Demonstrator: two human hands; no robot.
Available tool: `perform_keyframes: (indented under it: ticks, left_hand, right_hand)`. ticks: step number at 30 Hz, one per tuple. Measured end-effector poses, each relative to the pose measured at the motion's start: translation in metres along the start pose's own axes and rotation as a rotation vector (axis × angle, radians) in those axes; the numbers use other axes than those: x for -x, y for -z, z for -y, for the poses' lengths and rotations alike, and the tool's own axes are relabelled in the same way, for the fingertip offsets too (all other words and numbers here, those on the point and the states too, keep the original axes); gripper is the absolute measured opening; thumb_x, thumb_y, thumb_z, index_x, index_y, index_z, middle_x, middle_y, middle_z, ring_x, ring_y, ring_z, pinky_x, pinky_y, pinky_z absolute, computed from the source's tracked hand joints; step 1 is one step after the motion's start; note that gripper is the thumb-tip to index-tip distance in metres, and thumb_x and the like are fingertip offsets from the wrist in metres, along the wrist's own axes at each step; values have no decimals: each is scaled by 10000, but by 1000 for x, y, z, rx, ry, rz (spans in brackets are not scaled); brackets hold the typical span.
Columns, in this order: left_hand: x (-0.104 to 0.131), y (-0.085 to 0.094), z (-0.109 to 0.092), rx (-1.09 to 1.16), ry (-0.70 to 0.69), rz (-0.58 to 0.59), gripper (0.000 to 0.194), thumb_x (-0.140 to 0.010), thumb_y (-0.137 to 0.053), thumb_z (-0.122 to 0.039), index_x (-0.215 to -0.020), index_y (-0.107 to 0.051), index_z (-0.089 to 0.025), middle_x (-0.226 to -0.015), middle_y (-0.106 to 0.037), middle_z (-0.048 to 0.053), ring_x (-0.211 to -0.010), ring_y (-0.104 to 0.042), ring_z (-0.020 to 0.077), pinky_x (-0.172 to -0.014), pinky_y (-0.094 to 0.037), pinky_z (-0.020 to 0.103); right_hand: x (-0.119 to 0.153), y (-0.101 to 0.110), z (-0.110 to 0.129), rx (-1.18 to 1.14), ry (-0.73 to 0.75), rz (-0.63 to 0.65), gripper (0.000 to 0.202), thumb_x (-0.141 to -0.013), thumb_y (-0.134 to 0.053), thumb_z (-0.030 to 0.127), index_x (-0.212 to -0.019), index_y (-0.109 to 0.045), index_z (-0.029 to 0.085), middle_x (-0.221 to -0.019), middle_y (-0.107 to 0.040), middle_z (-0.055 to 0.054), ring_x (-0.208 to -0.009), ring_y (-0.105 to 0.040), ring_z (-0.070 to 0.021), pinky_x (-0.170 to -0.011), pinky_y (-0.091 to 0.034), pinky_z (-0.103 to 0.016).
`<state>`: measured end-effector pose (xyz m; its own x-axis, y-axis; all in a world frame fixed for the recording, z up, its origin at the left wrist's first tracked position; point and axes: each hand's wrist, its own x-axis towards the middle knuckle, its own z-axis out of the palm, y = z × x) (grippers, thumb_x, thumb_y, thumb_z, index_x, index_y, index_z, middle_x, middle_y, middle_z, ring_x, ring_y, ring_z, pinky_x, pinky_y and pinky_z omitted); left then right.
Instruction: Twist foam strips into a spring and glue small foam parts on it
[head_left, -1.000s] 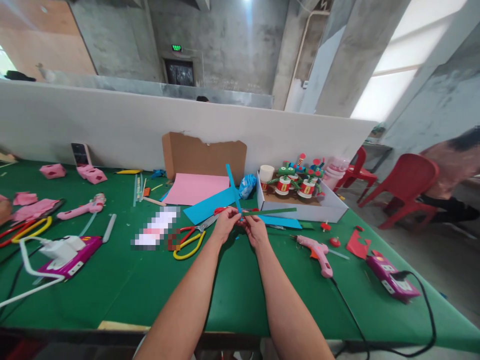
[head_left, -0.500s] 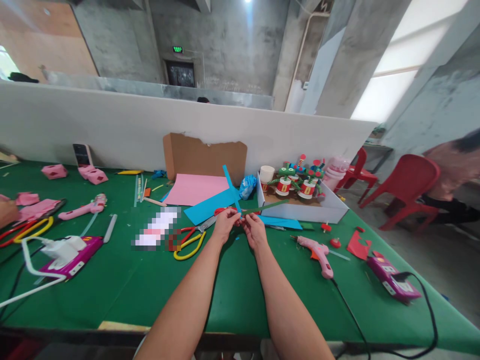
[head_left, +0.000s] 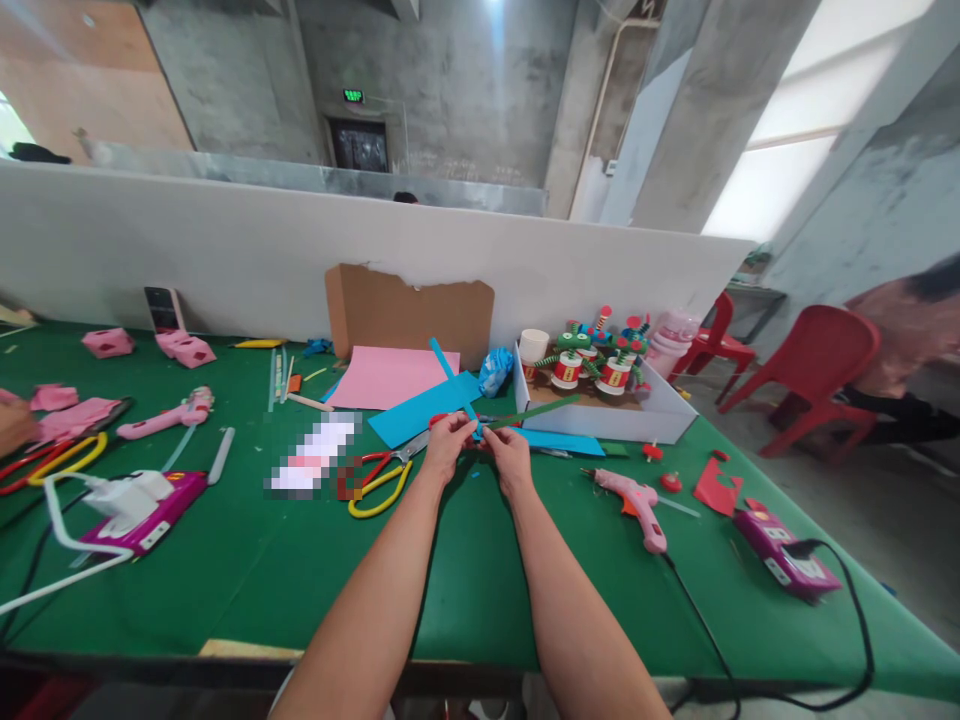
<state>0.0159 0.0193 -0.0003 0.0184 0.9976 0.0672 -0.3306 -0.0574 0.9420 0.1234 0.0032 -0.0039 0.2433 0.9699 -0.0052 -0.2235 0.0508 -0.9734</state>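
My left hand [head_left: 448, 447] and my right hand [head_left: 510, 458] meet above the green table, fingertips pinched together. Between them is a narrow blue paper strip [head_left: 452, 372], folded or crossed where the fingers close on it. A green paper strip [head_left: 544, 411] runs out to the right from my right fingertips. Just left of my left hand lie scissors [head_left: 380, 488] with red and yellow handles. Behind the hands are a wide blue paper [head_left: 420, 410] and a pink sheet [head_left: 401, 375]. The folds under my fingers are too small to make out.
A white box [head_left: 615, 425] holds several small figures. On the right lie a pink glue gun [head_left: 637, 508], red scraps [head_left: 716, 487] and a purple power strip [head_left: 787, 555]. Another power strip [head_left: 154, 515] and a person's hand [head_left: 13, 425] are at the left.
The blue strip's upper end has swung left and slightly down. Both hands have shifted slightly, still closed on the strips.
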Motion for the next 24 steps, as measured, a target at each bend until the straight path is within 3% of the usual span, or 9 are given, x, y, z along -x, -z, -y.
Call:
perform_keyframes:
  ticks: [24]
  left_hand:
    - [-2,1,1,-5,23,-51,346,-535,-768,-411,-609,-544,-159,-550,-502,-48,-488,-460,74,-472,-374,205]
  right_hand:
    - [0,-1,-1,45,9,5,357,-496,-793,476,-542,-627,163,-472,-611,18,-479,-578,-140,-554,-473,-272]
